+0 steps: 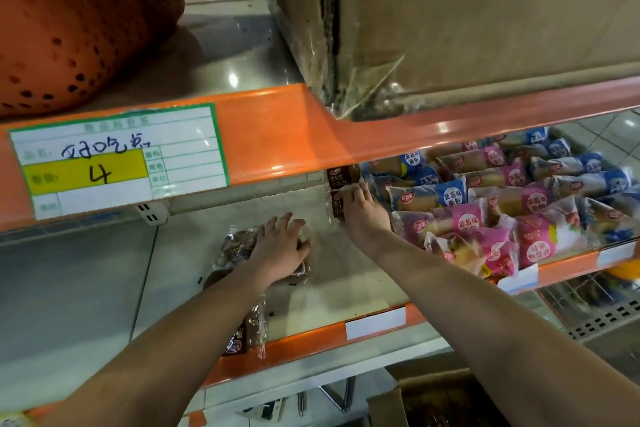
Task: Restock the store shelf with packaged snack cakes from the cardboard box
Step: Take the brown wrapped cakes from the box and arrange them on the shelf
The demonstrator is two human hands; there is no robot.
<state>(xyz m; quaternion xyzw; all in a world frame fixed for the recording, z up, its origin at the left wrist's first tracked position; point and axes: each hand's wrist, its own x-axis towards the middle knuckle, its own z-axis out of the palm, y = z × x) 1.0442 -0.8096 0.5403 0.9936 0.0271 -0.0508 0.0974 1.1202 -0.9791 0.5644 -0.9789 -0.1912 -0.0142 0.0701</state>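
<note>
Brown snack cakes go on the shelf (346, 291)
The left hand (280, 248) rests on one brown pack (239, 246), fingers a little spread. The right hand (363, 215), fingers straight and close, pushes two more packs (337, 199) beside the pink and blue packs (485, 204), likely for neat rows.

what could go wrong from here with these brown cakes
1. The front pack at the shelf lip lies right by the left forearm; pulling back could knock it off.
2. The right hand touches the brown stack beside a loose pink and blue pile, which may slide over.
</note>
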